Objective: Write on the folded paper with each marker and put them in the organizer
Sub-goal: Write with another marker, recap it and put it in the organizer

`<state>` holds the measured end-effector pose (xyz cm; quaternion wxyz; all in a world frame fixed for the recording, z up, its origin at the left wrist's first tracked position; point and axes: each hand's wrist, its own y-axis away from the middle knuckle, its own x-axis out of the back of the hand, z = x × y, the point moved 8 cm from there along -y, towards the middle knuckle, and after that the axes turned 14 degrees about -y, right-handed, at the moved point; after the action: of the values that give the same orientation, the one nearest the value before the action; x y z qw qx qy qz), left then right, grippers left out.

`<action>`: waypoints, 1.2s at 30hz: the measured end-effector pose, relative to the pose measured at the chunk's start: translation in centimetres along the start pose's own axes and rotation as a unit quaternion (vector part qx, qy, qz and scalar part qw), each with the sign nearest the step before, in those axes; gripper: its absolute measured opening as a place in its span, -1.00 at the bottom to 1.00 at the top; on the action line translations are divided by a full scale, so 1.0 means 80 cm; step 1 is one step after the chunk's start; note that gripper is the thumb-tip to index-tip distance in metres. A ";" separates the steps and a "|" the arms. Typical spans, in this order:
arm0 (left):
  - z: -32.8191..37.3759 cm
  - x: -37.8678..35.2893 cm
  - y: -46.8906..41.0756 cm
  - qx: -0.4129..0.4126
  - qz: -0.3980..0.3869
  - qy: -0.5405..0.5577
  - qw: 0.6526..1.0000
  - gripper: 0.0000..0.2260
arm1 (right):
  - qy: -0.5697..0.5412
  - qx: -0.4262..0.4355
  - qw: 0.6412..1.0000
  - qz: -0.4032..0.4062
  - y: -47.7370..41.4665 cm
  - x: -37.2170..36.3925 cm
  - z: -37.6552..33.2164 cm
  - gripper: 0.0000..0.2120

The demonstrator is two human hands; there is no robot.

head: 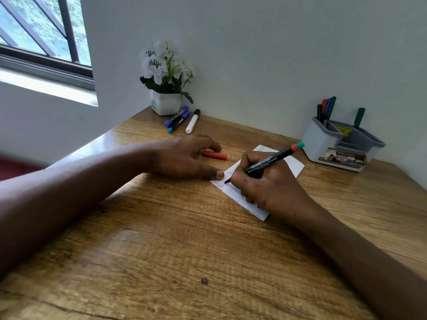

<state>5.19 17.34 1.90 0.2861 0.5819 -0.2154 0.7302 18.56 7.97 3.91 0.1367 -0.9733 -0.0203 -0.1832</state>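
Right hand (265, 185) is clenched around the marker (265, 163), fingers curled tight on the black barrel, with the red-and-teal back end angled up and away past the knuckles. The tip is down on the folded paper (293, 166), right at the corner nearest the other hand. The heel of the hand rests on the sheet and covers most of its middle. Faint lines of writing show just beyond the tip.

Across from that tip is the left hand (184, 158), released and lying flat on the counter (184, 250). Its fingers are relaxed and its thumb presses down at the paper's edge, almost meeting the marker tip. Just under the far fingers of that hand lies a red cap (215, 155), on its side on the wood; whether a finger touches it, I cannot tell.

Farther out, beyond the left hand, two blue markers (176, 117) lie side by side with a white marker (193, 121), black-capped, just beside them. All three lie in front of a flower pot (165, 103) that stands in the corner.

Beyond the right hand, past the paper's far corner, sits the grey organizer (323, 144). A bunch of upright markers (325, 109) in black, red, blue and green fills one compartment, and a lone green marker (359, 117) stands in another. High beyond the left forearm there is a window (34, 31).
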 end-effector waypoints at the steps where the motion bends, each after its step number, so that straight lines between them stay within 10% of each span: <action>1: 0.000 0.000 0.000 0.000 -0.001 -0.001 1.000 -0.34 | 0.000 -0.001 1.000 0.001 0.000 0.000 0.000 -0.86; 36: 0.001 0.000 0.002 0.008 -0.007 -0.001 1.000 -0.33 | -0.014 -0.035 0.998 0.059 0.001 0.012 0.011 -0.84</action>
<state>5.15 17.17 1.94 0.2863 0.5863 -0.2062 0.7292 19.80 8.15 3.45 0.1126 -0.9796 0.0413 -0.1614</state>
